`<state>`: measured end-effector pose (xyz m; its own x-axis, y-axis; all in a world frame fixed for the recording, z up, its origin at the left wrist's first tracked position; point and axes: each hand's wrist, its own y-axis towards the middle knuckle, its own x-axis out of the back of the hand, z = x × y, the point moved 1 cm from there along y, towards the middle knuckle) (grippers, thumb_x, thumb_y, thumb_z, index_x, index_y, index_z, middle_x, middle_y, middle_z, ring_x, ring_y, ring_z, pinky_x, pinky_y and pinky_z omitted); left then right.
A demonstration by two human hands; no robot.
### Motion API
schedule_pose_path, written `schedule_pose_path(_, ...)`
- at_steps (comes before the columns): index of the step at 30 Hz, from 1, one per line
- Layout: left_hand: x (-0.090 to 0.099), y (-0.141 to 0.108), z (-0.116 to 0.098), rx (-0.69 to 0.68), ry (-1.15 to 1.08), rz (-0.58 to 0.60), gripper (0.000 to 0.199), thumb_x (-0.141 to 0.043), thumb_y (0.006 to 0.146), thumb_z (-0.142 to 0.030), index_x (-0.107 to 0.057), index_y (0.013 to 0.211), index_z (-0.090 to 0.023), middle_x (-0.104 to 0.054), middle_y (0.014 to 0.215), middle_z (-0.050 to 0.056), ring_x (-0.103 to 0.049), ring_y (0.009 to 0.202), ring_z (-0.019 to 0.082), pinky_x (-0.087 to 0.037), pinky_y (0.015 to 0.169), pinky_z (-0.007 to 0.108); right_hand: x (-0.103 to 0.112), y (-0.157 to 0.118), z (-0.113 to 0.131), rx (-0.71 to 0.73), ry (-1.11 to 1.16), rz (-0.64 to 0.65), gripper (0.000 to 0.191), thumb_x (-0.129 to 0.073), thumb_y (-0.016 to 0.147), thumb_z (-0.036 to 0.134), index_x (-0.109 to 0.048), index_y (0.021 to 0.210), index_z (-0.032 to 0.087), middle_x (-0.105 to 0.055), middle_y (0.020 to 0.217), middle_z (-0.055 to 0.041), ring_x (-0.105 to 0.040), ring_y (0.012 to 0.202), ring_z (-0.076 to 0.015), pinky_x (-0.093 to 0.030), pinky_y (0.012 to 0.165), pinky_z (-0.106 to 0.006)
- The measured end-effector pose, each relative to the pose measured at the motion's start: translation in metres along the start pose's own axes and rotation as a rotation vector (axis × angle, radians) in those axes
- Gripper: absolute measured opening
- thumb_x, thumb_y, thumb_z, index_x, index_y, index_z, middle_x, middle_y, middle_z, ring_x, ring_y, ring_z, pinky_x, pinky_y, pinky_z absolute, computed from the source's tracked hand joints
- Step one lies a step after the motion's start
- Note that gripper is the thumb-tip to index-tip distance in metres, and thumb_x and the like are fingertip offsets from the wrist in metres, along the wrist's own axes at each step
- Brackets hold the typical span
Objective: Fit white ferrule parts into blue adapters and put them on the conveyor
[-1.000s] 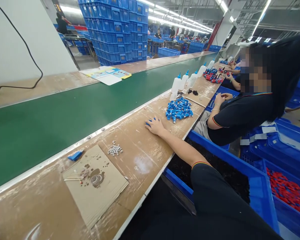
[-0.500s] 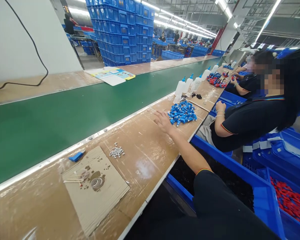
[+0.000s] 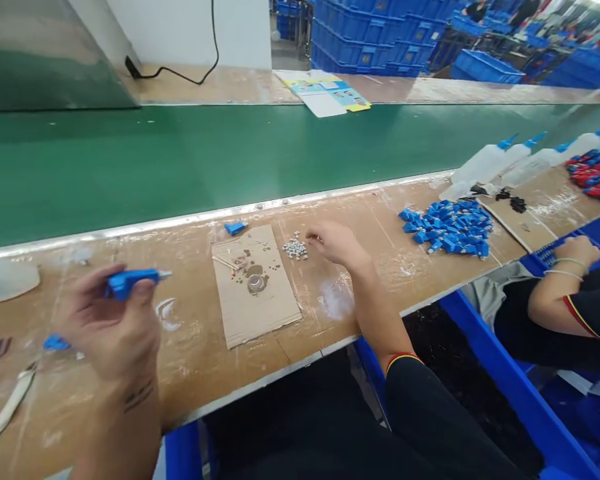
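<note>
My left hand (image 3: 115, 320) is raised above the bench on the left. Its fingers and thumb grip a blue plastic part (image 3: 130, 281) with a pale narrow tip pointing right. My right hand (image 3: 337, 243) is just right of a small heap of grey pieces (image 3: 295, 249). Its fingers are bent and drawn together; whatever they may pinch is too small to make out. Left of the heap lies a stained cardboard sheet (image 3: 280, 303) with a small round dish (image 3: 257, 284) and thin sticks (image 3: 224, 265) on it. One more blue part (image 3: 235, 228) rests at the sheet's top edge.
A pile of blue parts (image 3: 450, 228) lies to the right, before white squeeze bottles (image 3: 483, 167). Behind the bench runs a green belt (image 3: 205, 160). A white-handled tool (image 3: 11, 407) lies far left. A co-worker's arm (image 3: 555, 287) is at right, beside a blue bin (image 3: 500, 360).
The view has swung left and down. My right hand has moved from beside the blue pile to the grey pieces, its fingers now drawn in. My left hand has come into view with a blue part.
</note>
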<state>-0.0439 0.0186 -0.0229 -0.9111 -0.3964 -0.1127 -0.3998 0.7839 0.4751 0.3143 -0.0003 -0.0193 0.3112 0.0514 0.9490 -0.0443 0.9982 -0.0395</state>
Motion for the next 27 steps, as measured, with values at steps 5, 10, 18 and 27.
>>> schedule_pose_path(5, -0.008, -0.02, 0.033, 0.223, -0.089, 0.053, 0.056, -0.101, 0.047, -0.044, -0.07, 0.088, -0.02, -0.07, 0.081, -0.002, -0.065, 0.068, 0.014, -0.058, 0.065, 0.031, -0.031, 0.0, 0.005, -0.003, -0.017, 0.148, 0.014, -0.067, 0.09, 0.018, -0.079, 0.091, 0.025, -0.081, 0.099, -0.006, -0.069, 0.092, -0.0231, -0.042, 0.071, -0.032)
schedule_pose_path(10, -0.005, -0.035, 0.029, 0.526, -0.329, 0.154, 0.063, -0.109, 0.048, -0.043, -0.061, 0.081, -0.021, -0.072, 0.083, -0.005, -0.071, 0.074, 0.011, -0.063, 0.072, 0.025, -0.039, 0.003, -0.005, 0.049, 0.001, 0.208, 0.017, -0.067, 0.089, 0.015, -0.081, 0.089, 0.025, -0.081, 0.099, -0.0056, -0.071, 0.095, -0.023, -0.049, 0.08, -0.033)
schedule_pose_path(18, -0.015, -0.049, 0.013, 0.774, -0.524, 0.442, 0.05, -0.102, 0.07, -0.044, -0.073, 0.103, -0.021, -0.072, 0.077, -0.001, -0.073, 0.074, 0.014, -0.06, 0.066, 0.023, -0.022, -0.013, 0.009, 0.394, 0.422, -0.168, 0.009, -0.07, 0.095, 0.024, -0.076, 0.088, 0.024, -0.075, 0.082, -0.0006, -0.066, 0.071, -0.015, -0.051, 0.064, -0.029)
schedule_pose_path(27, -0.031, -0.083, -0.001, 0.837, -0.738, 0.792, 0.041, -0.085, 0.091, -0.042, -0.05, 0.098, -0.022, -0.063, 0.09, -0.003, -0.054, 0.056, 0.004, -0.044, 0.053, 0.017, -0.045, -0.038, 0.089, 0.675, 0.848, -0.328, 0.014, -0.078, 0.094, 0.016, -0.076, 0.102, 0.027, -0.082, 0.085, 0.0005, -0.078, 0.077, -0.0159, -0.066, 0.069, -0.03)
